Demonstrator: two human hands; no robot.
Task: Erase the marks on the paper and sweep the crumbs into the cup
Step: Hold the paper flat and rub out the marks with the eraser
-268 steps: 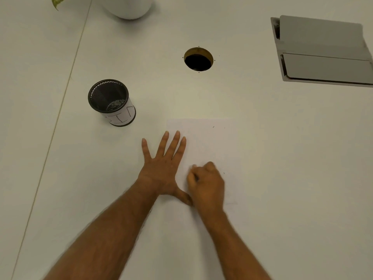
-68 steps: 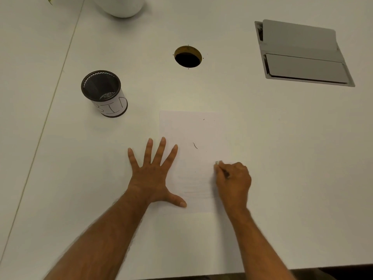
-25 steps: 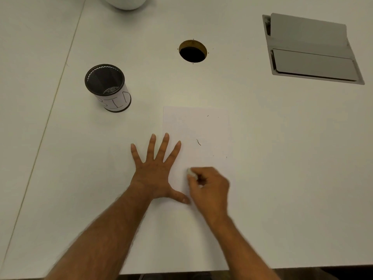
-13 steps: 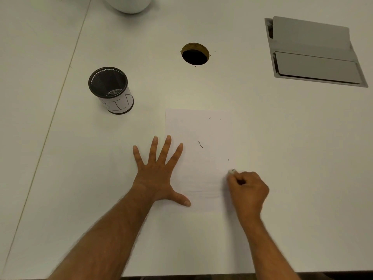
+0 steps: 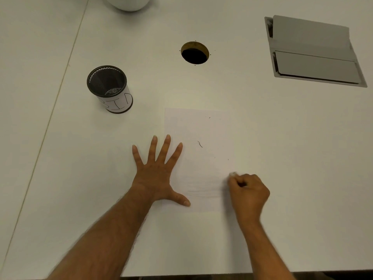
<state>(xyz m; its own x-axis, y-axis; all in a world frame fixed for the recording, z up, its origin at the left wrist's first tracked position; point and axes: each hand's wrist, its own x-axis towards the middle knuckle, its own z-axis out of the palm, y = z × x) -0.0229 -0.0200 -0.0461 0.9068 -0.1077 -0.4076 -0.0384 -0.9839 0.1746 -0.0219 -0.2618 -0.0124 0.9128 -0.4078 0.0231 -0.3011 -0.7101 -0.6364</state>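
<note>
Table (image 5: 262,138) with paper (image 5: 201,128) pinned flat by the spread, unclenched left hand (image 5: 156,174); the cup (image 5: 110,88) stands well apart. Right hand (image 5: 248,190) pinches an eraser (image 5: 232,174) at the paper's edge: rubbing there risks creasing it and scattering crumbs (image 5: 199,144).

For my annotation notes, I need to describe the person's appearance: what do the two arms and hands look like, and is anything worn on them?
Both forearms are bare up to the lower frame edge: no sleeves show. The left hand and the right hand carry no gloves, and no ring, watch or bracelet can be seen on fingers or wrists. Fine hair shows on the forearms. Fingernails look short. No markings are visible.
</note>
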